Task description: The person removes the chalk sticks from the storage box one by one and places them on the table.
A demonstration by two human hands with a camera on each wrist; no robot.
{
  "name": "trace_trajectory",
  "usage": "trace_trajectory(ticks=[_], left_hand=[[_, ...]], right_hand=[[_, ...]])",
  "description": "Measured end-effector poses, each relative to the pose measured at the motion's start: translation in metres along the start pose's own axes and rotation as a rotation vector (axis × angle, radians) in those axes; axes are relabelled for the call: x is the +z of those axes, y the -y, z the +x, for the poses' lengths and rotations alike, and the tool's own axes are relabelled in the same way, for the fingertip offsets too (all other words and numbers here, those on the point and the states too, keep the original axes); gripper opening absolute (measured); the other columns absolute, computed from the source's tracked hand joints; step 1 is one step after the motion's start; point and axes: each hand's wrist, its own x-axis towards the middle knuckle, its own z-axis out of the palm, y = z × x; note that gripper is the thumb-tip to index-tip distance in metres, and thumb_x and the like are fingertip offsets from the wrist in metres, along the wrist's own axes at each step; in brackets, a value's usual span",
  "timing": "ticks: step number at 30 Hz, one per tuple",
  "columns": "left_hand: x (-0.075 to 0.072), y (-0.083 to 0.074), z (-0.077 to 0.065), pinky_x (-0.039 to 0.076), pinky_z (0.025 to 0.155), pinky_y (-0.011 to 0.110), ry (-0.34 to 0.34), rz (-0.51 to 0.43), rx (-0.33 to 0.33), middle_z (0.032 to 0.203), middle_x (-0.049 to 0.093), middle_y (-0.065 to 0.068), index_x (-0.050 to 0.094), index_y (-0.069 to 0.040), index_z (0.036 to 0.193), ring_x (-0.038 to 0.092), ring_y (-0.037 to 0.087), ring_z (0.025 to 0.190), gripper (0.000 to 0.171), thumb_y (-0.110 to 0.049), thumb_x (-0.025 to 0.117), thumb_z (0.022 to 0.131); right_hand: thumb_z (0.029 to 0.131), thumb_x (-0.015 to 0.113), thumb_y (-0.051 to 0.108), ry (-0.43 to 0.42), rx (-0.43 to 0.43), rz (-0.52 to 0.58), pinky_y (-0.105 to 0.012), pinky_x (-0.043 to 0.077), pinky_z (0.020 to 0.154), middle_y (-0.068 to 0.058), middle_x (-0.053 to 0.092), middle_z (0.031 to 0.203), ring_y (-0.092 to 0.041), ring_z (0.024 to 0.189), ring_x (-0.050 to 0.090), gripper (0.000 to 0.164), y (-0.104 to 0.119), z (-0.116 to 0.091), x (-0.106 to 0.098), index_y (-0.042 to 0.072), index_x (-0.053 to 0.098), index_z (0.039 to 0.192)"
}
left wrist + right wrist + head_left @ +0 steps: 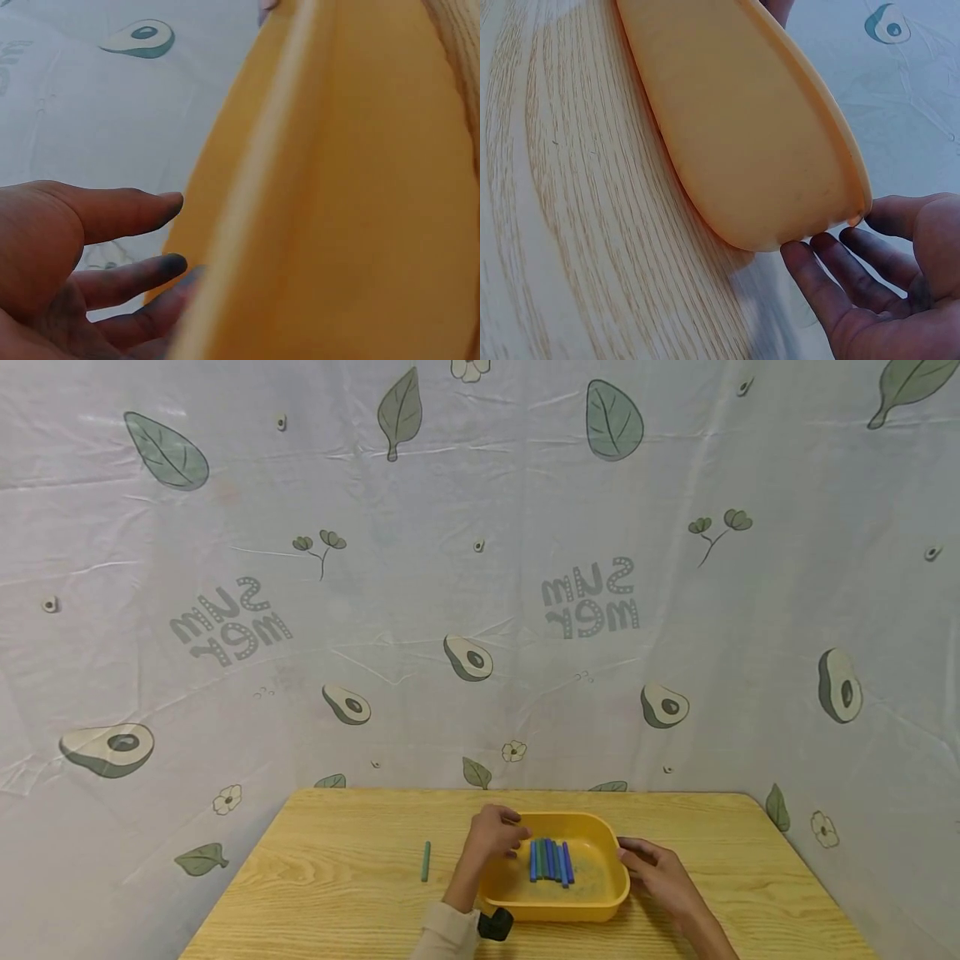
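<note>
A yellow plastic tray (551, 912) sits on the table with a row of blue, green and purple chalk sticks (551, 860) lying side by side in it. My left hand (493, 835) reaches over the tray's left side, its fingers apart and nothing between them; dark smudges mark the fingertips (171, 264). At the right end, my right hand (660, 872) holds the tray, thumb at the rim and fingers (825, 244) against the outer wall. One green chalk stick (426, 862) lies on the table left of the tray.
The light wooden table (337, 843) ends at a pale printed sheet (405, 610) hanging behind it. Bluish dust marks the tray's floor. A black wrist device (496, 925) on the left arm overlaps the tray's front left corner.
</note>
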Motion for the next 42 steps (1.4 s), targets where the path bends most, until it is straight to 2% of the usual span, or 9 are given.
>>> trace_trajectory(ticks=[5,9,16,18,28,37,42], left_hand=[[0.012,0.007,0.003,0.066,0.062,0.039,-0.023,0.023,-0.033,0.099,0.076,0.019,0.073,0.012,0.120,0.077,0.029,0.075,0.035,-0.006,0.082,0.090],[0.021,0.010,0.004,0.065,0.060,0.039,-0.061,0.056,-0.054,0.093,0.075,0.016,0.075,0.011,0.114,0.075,0.028,0.069,0.032,-0.005,0.083,0.087],[0.032,0.018,0.007,0.062,0.057,0.033,-0.118,0.190,-0.068,0.094,0.074,0.014,0.079,0.004,0.101,0.072,0.020,0.065,0.025,-0.004,0.091,0.081],[0.034,0.019,0.008,0.063,0.057,0.034,-0.127,0.196,-0.060,0.094,0.074,0.015,0.079,0.004,0.098,0.072,0.020,0.064,0.024,-0.001,0.091,0.079],[0.036,0.014,0.009,0.066,0.060,0.037,-0.139,0.235,-0.041,0.100,0.078,0.023,0.083,0.005,0.101,0.075,0.022,0.063,0.031,0.006,0.094,0.072],[0.036,0.016,0.010,0.064,0.054,0.035,-0.110,0.193,-0.069,0.090,0.077,0.019,0.082,0.006,0.099,0.074,0.021,0.061,0.026,0.012,0.088,0.075],[0.036,0.018,0.010,0.063,0.052,0.035,-0.117,0.216,-0.076,0.084,0.075,0.015,0.083,0.004,0.093,0.072,0.021,0.057,0.020,0.011,0.086,0.074]], right_hand=[[0.111,0.059,0.021,0.009,-0.006,0.007,-0.045,0.065,0.093,-0.031,0.060,0.148,-0.035,0.123,0.072,0.052,0.000,0.001,0.000,-0.010,0.052,0.152],[0.111,0.059,0.021,0.010,-0.003,0.009,-0.043,0.066,0.091,-0.030,0.061,0.148,-0.034,0.121,0.073,0.052,-0.002,0.003,0.000,-0.010,0.051,0.153],[0.111,0.059,0.019,0.004,-0.007,0.008,-0.044,0.066,0.091,-0.032,0.061,0.146,-0.035,0.121,0.073,0.051,-0.003,0.005,0.000,-0.011,0.052,0.152],[0.111,0.059,0.019,0.004,-0.006,0.006,-0.045,0.066,0.091,-0.032,0.061,0.146,-0.036,0.122,0.072,0.051,-0.002,0.006,0.000,-0.011,0.052,0.152],[0.111,0.059,0.019,0.009,-0.014,-0.003,-0.044,0.066,0.091,-0.032,0.061,0.147,-0.036,0.122,0.072,0.051,0.002,0.007,-0.003,-0.011,0.052,0.152],[0.111,0.060,0.020,0.004,-0.011,0.002,-0.043,0.066,0.091,-0.030,0.062,0.146,-0.034,0.124,0.072,0.051,0.000,0.005,-0.002,-0.010,0.053,0.151],[0.111,0.059,0.020,0.007,-0.013,0.006,-0.043,0.066,0.091,-0.031,0.062,0.146,-0.035,0.124,0.072,0.051,-0.002,0.005,-0.002,-0.010,0.053,0.151]])
